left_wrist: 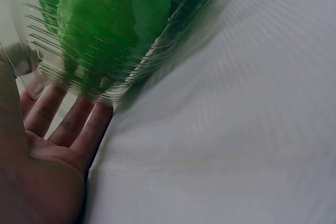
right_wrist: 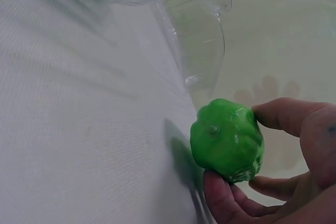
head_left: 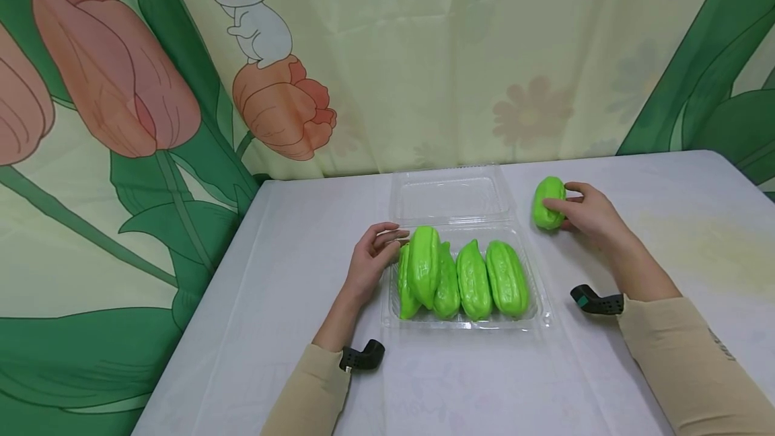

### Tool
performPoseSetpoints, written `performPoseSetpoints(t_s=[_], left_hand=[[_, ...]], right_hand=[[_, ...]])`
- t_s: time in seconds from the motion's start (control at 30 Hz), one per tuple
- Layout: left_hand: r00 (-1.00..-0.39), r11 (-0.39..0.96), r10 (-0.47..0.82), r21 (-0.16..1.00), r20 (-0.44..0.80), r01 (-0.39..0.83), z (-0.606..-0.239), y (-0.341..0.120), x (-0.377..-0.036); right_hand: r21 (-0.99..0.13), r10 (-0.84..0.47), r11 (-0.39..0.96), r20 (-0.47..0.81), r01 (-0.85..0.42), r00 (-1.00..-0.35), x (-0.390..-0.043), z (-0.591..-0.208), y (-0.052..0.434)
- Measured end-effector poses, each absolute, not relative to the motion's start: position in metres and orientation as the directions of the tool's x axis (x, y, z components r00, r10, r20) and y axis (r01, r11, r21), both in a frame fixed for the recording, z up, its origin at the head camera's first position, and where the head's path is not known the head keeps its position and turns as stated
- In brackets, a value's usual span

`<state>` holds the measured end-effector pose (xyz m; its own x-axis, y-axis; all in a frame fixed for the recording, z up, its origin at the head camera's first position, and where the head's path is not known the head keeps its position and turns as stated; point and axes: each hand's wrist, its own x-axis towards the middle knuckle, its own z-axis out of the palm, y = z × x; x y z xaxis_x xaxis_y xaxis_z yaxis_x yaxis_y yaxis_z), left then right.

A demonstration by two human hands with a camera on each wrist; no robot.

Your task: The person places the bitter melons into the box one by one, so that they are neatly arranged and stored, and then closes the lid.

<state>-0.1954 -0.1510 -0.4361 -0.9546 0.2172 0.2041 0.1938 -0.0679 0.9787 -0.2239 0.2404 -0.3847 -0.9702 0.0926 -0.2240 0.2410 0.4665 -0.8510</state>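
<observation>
My right hand holds a glossy green ridged bitter melon between thumb and fingers, to the right of a clear plastic container. In the right wrist view, the blunt end of this bitter melon faces the camera, with its shadow on the cloth beside it. Several similar bitter melons lie in the clear container; one at the left rests on top of others. My left hand is at the container's left side. Its fingers extend along the ribbed wall in the left wrist view.
The container's clear lid lies folded back behind it, near the table's far edge. A white cloth covers the table. Behind hangs a printed curtain with tulips. Black wrist cameras sit at both cuffs.
</observation>
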Motion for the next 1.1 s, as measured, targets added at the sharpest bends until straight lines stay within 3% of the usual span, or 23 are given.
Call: performPoseSetpoints(t_s=[1.1], left_hand=[[-0.954, -0.056, 0.222, 0.979, 0.201, 0.194, -0.436, -0.153, -0.195]], right_hand=[[-0.893, 0.001, 0.45, -0.026, 0.023, -1.0, -0.195, -0.332, 0.207]])
